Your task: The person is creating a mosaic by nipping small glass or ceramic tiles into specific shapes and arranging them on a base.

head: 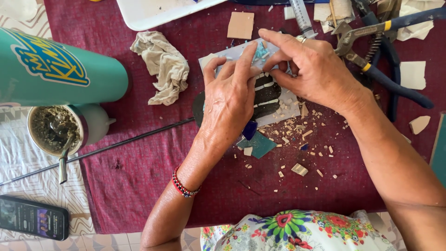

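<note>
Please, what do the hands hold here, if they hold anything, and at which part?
Neither hand lifts anything. The left hand and right hand press fingertips on small pieces near the top of the mosaic board; any pinch is hidden.

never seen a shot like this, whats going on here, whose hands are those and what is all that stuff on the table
The single picture comes from a camera worn on a person's head, looking down at their own two bare hands. The left hand and right hand press fingertips onto a small pale board with dark and turquoise mosaic pieces; neither hand grips anything. It lies on a dark red cloth scattered with small beige tile chips. Around it are blue-handled metal nippers, a crumpled beige rag, a teal flask, a cup with a metal straw and a black phone.
</note>
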